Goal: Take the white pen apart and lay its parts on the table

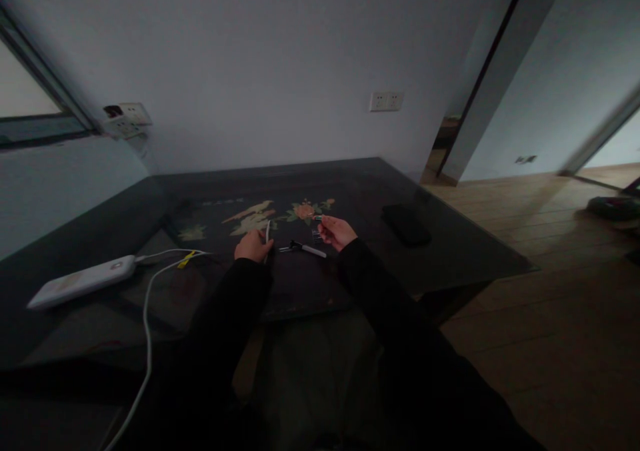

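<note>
On the dark table, my left hand (253, 246) is closed around a slim white stick-like piece (268, 230), which stands up between thumb and fingers; its exact kind is unclear. My right hand (339, 232) pinches a tiny object with a greenish tip (318, 218), too small to name. Between the hands lies a small tool with a light grey handle (315, 251), a black middle and thin metal prongs pointing left. Just left of my right fingers, several small shiny bits (317, 236) rest on the tabletop, partly hidden by the hand.
A white power strip (85, 281) lies at the left, its white cable (148, 318) with a yellow tag running off the front edge. A flat black object (406, 224) sits on the right. The table (465, 258) stands against a wall with sockets (387, 101).
</note>
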A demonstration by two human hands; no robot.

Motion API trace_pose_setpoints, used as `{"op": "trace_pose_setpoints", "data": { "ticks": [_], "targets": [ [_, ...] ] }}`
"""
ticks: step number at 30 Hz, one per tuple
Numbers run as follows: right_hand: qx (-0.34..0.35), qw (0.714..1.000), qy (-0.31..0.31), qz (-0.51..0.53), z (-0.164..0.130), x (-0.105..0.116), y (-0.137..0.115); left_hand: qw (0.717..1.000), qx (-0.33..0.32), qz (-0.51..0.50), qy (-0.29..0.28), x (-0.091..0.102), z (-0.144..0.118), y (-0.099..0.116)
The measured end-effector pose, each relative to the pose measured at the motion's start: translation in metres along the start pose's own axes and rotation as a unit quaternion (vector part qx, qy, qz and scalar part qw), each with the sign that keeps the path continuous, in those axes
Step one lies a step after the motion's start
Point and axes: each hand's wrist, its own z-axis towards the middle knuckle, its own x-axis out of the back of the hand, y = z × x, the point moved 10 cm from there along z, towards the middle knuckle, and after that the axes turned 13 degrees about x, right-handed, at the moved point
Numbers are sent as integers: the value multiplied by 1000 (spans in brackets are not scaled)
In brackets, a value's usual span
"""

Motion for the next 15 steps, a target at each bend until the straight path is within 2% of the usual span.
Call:
{"op": "trace_pose_setpoints", "data": {
  "ticks": [4,9,15],
  "targets": [
    [-4,1000,1,1,0,-1,1,1000,12,-19,-3,1,1,-1],
    [-6,1000,4,1,-1,-2,-1,992,-44,-122,-7,7,-5,17],
    [6,1000,21,0,-1,0,-2,942,-145,-291,-86,7,-34,57]
  ]
}}
